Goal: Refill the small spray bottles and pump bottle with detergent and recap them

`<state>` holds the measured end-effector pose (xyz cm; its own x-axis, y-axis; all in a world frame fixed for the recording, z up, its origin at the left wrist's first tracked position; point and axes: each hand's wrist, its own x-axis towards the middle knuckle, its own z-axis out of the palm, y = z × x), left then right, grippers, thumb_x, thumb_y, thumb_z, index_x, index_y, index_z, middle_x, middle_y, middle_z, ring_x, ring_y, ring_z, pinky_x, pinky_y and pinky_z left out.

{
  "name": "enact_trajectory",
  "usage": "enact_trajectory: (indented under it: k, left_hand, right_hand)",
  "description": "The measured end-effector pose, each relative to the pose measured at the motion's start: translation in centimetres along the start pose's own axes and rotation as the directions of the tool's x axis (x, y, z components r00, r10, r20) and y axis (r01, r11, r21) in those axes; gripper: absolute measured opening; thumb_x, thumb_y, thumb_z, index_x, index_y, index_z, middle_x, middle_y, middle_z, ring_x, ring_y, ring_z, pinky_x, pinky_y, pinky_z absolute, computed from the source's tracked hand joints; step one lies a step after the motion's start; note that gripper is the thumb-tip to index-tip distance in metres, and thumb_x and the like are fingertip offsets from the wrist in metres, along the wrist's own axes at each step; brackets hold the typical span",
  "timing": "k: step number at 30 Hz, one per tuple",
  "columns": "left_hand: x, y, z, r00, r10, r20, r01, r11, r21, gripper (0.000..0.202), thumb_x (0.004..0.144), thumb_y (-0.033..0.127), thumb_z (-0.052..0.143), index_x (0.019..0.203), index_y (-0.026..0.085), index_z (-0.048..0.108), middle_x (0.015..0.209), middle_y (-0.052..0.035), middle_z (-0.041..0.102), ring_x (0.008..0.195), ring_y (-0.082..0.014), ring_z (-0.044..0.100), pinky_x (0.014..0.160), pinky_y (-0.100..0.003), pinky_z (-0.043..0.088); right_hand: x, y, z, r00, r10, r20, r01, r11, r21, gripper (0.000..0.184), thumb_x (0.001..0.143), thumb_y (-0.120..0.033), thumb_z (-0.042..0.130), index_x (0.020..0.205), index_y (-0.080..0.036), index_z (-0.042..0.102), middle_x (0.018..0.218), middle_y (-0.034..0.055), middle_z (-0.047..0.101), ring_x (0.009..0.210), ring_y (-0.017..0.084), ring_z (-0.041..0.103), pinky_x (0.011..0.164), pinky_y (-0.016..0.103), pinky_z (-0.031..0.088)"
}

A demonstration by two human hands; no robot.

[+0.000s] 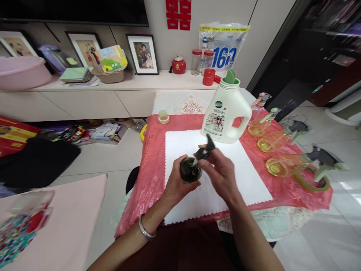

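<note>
My left hand (177,180) is wrapped round a small dark green bottle (190,170), held over a white mat (239,173) on a red plastic cloth (146,177). With my right hand (221,170) I pinch the black spray trigger head (205,149) at the top of that bottle. A silver bracelet sits on my left wrist. Just beyond my hands stands a large white detergent jug (227,113) with its green cap flipped up.
Three amber spray bottles (278,165) with green and grey trigger heads lie on the red cloth to the right. A small cap (163,117) rests at the cloth's far left. A sideboard (118,84) behind holds framed photos, jars, a pink basin and a large bag. Clutter covers the floor at the left.
</note>
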<state>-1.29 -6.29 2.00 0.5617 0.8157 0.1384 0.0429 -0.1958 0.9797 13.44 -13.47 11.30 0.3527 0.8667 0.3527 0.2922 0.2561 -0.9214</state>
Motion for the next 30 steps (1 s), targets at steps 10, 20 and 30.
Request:
enact_trajectory:
  k: [10, 20, 30]
  left_hand:
    - [0.3, 0.8, 0.3, 0.998, 0.007, -0.056, -0.006, 1.0, 0.006, 0.087, 0.063, 0.04, 0.088, 0.136, 0.023, 0.044, 0.134, -0.0136, 0.06, 0.121, -0.0341, 0.065, 0.1, -0.053, 0.055]
    - [0.3, 1.4, 0.3, 0.997, -0.056, -0.048, 0.056, 0.998, 0.008, 0.084, 0.065, 0.036, 0.084, 0.136, 0.022, 0.042, 0.134, -0.0138, 0.061, 0.118, -0.0324, 0.066, 0.1, -0.052, 0.056]
    - [0.1, 1.2, -1.1, 0.998, 0.049, -0.043, -0.043, 0.989, 0.143, 0.096, 0.058, 0.038, 0.091, 0.141, 0.022, 0.046, 0.145, -0.0176, 0.052, 0.137, -0.0393, 0.054, 0.112, -0.057, 0.049]
  right_hand:
    - [-0.9, 1.5, 1.7, 0.995, -0.082, 0.048, 0.091, 0.964, -0.251, 0.02, 0.097, -0.026, 0.059, 0.115, -0.02, 0.067, 0.107, 0.0037, 0.062, 0.102, 0.018, 0.053, 0.087, 0.031, 0.044]
    - [-1.2, 2.7, 1.8, 0.988, -0.14, 0.066, 0.153, 0.946, -0.285, 0.023, 0.096, -0.013, 0.06, 0.118, -0.019, 0.062, 0.108, 0.0007, 0.059, 0.102, 0.015, 0.048, 0.088, 0.026, 0.041]
    - [-1.4, 2.7, 2.3, 0.979, -0.202, 0.011, 0.194, 0.921, -0.339, 0.019, 0.095, -0.016, 0.064, 0.114, -0.019, 0.061, 0.106, 0.0008, 0.059, 0.099, 0.015, 0.049, 0.085, 0.027, 0.04]
